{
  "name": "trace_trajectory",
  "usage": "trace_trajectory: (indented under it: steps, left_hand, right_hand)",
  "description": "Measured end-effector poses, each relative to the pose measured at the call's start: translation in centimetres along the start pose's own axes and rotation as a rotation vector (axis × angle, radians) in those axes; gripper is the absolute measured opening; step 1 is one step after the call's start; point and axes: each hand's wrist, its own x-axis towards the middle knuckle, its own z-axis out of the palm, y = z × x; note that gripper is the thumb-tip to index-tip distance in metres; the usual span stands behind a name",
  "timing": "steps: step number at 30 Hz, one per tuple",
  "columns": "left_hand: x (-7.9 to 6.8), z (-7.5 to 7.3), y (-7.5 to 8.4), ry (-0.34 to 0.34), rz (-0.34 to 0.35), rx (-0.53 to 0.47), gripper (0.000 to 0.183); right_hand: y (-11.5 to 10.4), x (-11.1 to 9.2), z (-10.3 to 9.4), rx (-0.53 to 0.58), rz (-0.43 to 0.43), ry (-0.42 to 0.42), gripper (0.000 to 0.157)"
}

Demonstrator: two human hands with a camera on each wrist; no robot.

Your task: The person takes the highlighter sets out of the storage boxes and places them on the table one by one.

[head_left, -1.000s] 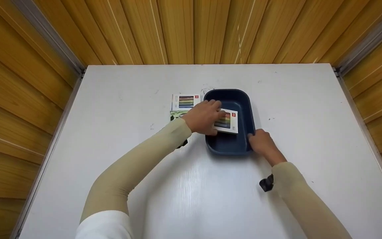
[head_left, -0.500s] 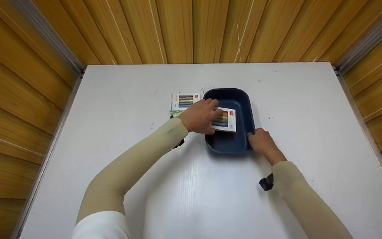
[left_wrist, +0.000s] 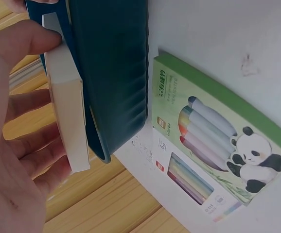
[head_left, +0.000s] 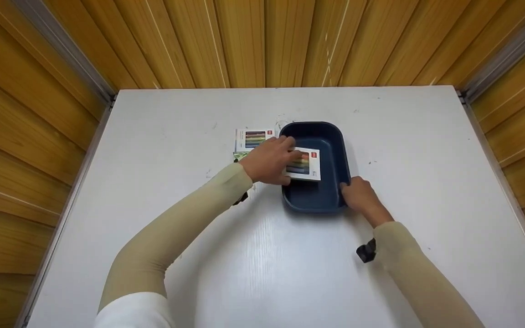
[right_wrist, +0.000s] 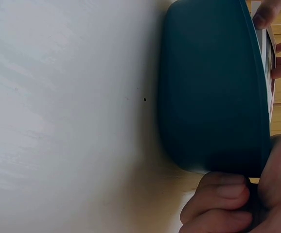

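Observation:
My left hand [head_left: 269, 159] grips a white box of coloured markers [head_left: 310, 171] by its long edges, thumb on one side and fingers on the other. In the head view the box overlaps the left part of a dark blue plastic bin [head_left: 315, 198]; the left wrist view shows it tilted at the rim. My right hand [head_left: 362, 197] holds the bin's right wall near its front corner, thumb inside and fingers outside. Left of the bin lie a green panda-printed marker box [left_wrist: 213, 131] and another white marker box [left_wrist: 191, 179], side by side and touching.
Everything stands on a white tabletop [head_left: 153, 182] with small dark scuffs. Yellow wood-look panels [head_left: 244, 45] rise behind the table and along both sides.
My left hand has drifted left with the white marker box, from over the bin's middle toward its left rim. The right hand and the bin have stayed put.

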Motion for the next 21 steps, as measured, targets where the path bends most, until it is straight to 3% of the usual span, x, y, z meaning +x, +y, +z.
trace_trajectory:
  steps: [21]
  left_hand:
    - [-1.1,0.0,-0.8,0.011,-0.012,-0.056,0.060]
  right_hand:
    - [0.0,0.1,-0.1,-0.004,0.020,-0.013,0.040]
